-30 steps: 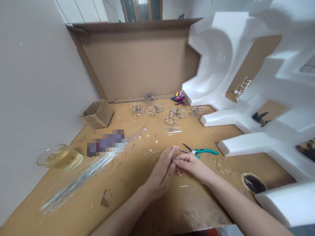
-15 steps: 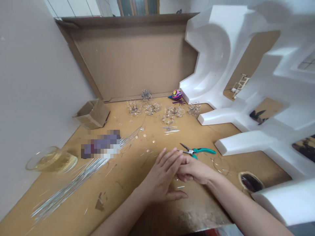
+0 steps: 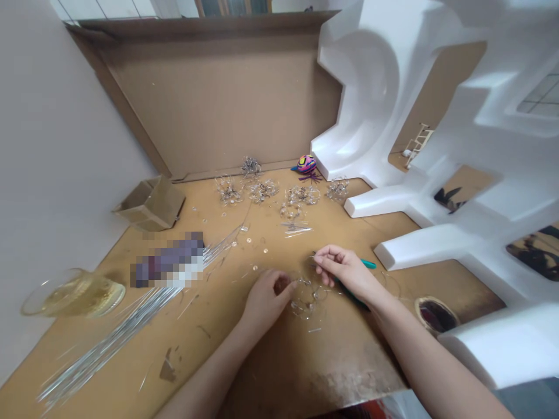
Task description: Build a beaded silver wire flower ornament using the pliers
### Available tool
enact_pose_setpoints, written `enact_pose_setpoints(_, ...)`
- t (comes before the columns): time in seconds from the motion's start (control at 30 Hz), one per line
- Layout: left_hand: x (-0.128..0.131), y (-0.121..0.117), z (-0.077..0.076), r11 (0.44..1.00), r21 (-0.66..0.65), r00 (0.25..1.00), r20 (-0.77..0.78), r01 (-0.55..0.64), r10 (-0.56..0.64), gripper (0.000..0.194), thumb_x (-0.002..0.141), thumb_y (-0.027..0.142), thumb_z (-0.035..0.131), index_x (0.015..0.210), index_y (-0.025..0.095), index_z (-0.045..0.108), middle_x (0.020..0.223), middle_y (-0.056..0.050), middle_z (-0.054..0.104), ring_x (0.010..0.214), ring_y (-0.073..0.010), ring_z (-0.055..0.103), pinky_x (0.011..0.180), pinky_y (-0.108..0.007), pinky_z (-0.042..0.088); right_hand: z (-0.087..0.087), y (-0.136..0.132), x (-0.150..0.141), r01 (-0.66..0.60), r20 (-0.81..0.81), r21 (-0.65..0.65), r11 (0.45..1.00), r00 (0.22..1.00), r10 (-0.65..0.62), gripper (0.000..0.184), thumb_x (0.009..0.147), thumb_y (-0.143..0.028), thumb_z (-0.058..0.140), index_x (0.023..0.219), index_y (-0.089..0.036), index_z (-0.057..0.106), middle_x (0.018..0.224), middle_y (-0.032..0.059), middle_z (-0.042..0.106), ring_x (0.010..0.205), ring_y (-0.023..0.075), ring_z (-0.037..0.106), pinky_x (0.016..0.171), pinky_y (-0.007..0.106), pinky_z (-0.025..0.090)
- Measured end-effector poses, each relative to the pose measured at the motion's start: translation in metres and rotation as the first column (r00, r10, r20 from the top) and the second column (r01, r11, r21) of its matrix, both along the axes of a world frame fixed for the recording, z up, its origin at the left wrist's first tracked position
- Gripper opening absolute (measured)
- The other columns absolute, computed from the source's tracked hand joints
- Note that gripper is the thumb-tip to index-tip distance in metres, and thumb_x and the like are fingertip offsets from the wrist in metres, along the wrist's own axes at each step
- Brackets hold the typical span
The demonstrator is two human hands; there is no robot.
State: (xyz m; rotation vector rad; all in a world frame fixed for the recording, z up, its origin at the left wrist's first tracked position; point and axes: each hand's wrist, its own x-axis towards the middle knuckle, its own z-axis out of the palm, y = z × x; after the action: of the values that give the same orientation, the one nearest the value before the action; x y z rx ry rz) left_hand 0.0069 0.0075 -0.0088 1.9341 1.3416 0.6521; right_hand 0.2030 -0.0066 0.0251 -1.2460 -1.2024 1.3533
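A loose cluster of clear wire loops [image 3: 309, 301] lies on the tan board between my hands. My left hand [image 3: 266, 299] sits at its left side, fingers curled and pinching the end of the wire. My right hand [image 3: 343, 270] is raised at its upper right, thumb and forefinger pinching a thin wire strand [image 3: 312, 258]. Under that hand are teal-handled pliers [image 3: 367, 263], with most of the tool hidden. Loose clear beads [image 3: 264, 250] are scattered on the board [image 3: 279, 361] to the left of the hands.
Several finished wire flowers [image 3: 262, 190] stand in a row at the back, near a bright painted toy [image 3: 306, 164]. A bundle of straight silver wires [image 3: 109, 343], a glass bowl of yellowish liquid [image 3: 74, 294] and a cardboard box [image 3: 151, 203] are at left. White foam shapes [image 3: 419, 244] wall the right.
My hands have moved apart, uncovering the wire loops between them. My right hand has slid over the pliers and hides them. The view has shifted, so the scene sits further left.
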Motion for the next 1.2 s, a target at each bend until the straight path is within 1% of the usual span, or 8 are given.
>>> enact_pose_setpoints(0.1,0.004,-0.002,-0.005,1.0,0.013,0.999,0.035,-0.022,0.022,0.024,0.081,0.04,0.047,0.074,0.019,0.057,0.069,-0.001,0.058,0.066,-0.0168,0.052,0.061,-0.027,0.037,-0.003,0.001,0.0,-0.008,0.028,0.014,1.0,1.0,0.008,0.029,0.073,-0.044,0.062,0.076,-0.016,0.052,0.059,-0.0044,0.055,0.042,0.0054,0.047,0.04,0.019,0.037)
enact_pose_setpoints(0.2,0.005,-0.001,-0.006,0.998,-0.044,0.98,0.191,-0.054,0.061,0.025,0.084,0.04,0.043,0.074,0.019,0.052,0.066,0.001,0.056,0.064,-0.0155,0.052,0.061,-0.026,0.037,-0.005,0.001,-0.001,-0.003,0.079,0.016,1.0,0.997,0.002,0.03,0.073,-0.046,0.061,0.077,-0.017,0.053,0.06,-0.004,0.054,0.043,0.0056,0.047,0.042,0.019,0.036)
enact_pose_setpoints(0.37,0.006,-0.001,0.002,0.963,-0.268,0.838,0.524,-0.004,0.149,0.027,0.085,0.043,0.041,0.079,0.018,0.051,0.054,0.004,0.051,0.048,-0.0107,0.047,0.047,-0.02,0.034,-0.006,-0.001,-0.004,0.081,0.098,0.08,0.993,0.991,-0.089,0.032,0.074,-0.048,0.058,0.078,-0.017,0.052,0.058,-0.0039,0.053,0.043,0.0069,0.047,0.044,0.021,0.036)
enact_pose_setpoints(0.5,0.004,-0.001,0.004,0.946,-0.323,0.746,0.636,0.023,0.199,0.026,0.085,0.043,0.043,0.083,0.019,0.05,0.051,0.006,0.05,0.042,-0.0076,0.042,0.041,-0.016,0.029,-0.002,-0.004,-0.006,0.098,0.061,0.149,0.984,0.992,-0.108,0.03,0.076,-0.047,0.057,0.079,-0.018,0.052,0.059,-0.004,0.052,0.044,0.0066,0.046,0.046,0.022,0.035)
enact_pose_setpoints(0.73,0.003,-0.003,0.004,0.936,-0.35,0.701,0.662,-0.024,0.265,0.026,0.076,0.04,0.058,0.083,0.019,0.044,0.062,0.006,0.051,0.046,-0.0057,0.045,0.041,-0.015,0.032,0.0,-0.011,-0.012,0.06,0.158,0.213,0.975,0.983,-0.095,0.027,0.076,-0.044,0.058,0.075,-0.018,0.054,0.056,-0.0037,0.049,0.046,0.0087,0.045,0.048,0.024,0.037)
enact_pose_setpoints(0.9,0.004,-0.003,0.006,0.936,-0.351,0.726,0.645,0.007,0.237,0.025,0.073,0.037,0.061,0.083,0.018,0.049,0.062,0.006,0.049,0.045,-0.0046,0.043,0.04,-0.015,0.031,-0.004,-0.011,-0.011,0.056,0.226,0.26,0.964,0.967,-0.117,0.024,0.075,-0.042,0.059,0.075,-0.018,0.058,0.058,-0.0017,0.05,0.05,0.0105,0.047,0.051,0.025,0.038)
enact_pose_setpoints(1.03,0.006,-0.004,0.008,0.936,-0.353,0.738,0.629,-0.008,0.243,0.023,0.072,0.038,0.062,0.078,0.018,0.052,0.058,0.007,0.047,0.045,-0.0055,0.043,0.04,-0.016,0.03,-0.002,-0.011,-0.01,0.034,0.33,0.379,0.925,0.928,-0.17,0.021,0.077,-0.039,0.058,0.073,-0.019,0.061,0.064,0.0024,0.057,0.058,0.0128,0.05,0.053,0.025,0.039)
enact_pose_setpoints(1.2,0.006,-0.005,0.008,0.944,-0.33,0.781,0.584,-0.019,0.22,0.021,0.072,0.037,0.06,0.076,0.017,0.054,0.055,0.006,0.047,0.046,-0.0068,0.042,0.043,-0.017,0.033,0.002,-0.013,-0.01,-0.115,0.46,0.509,0.853,0.874,-0.157,0.017,0.082,-0.031,0.053,0.076,-0.019,0.064,0.071,0.0054,0.061,0.061,0.0139,0.052,0.056,0.027,0.04)
